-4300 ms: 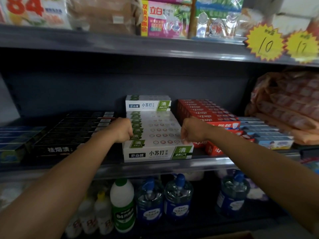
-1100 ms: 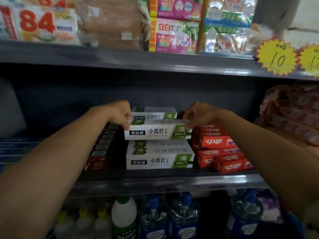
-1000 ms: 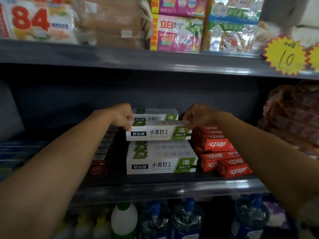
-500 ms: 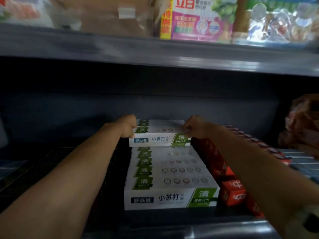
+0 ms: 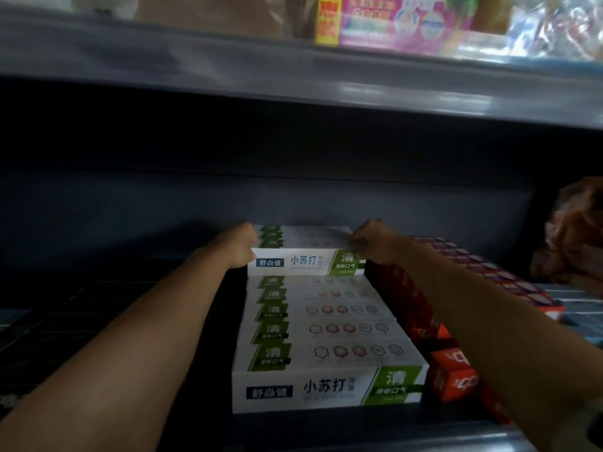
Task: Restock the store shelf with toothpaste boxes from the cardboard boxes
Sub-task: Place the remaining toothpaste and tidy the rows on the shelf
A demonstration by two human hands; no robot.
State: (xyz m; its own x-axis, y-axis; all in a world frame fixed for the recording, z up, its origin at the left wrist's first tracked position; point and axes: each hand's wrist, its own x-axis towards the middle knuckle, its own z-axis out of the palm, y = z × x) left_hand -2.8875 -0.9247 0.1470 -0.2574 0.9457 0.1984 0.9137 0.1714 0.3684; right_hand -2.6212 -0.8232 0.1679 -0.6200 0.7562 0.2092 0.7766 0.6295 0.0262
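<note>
Both my bare forearms reach forward and away from me, converging toward the back. My left hand (image 5: 239,244) is at the left end of the white-and-green cardboard toothpaste box (image 5: 305,264), fingers curled round that end so that only the back of the hand and the wrist show. My right hand (image 5: 370,244) is at the right end of the same box, fingers bent and pinching its top edge, knuckles up. The two hands sit level with each other, well apart, wrists straight, elbows low and out toward the near corners.
</note>
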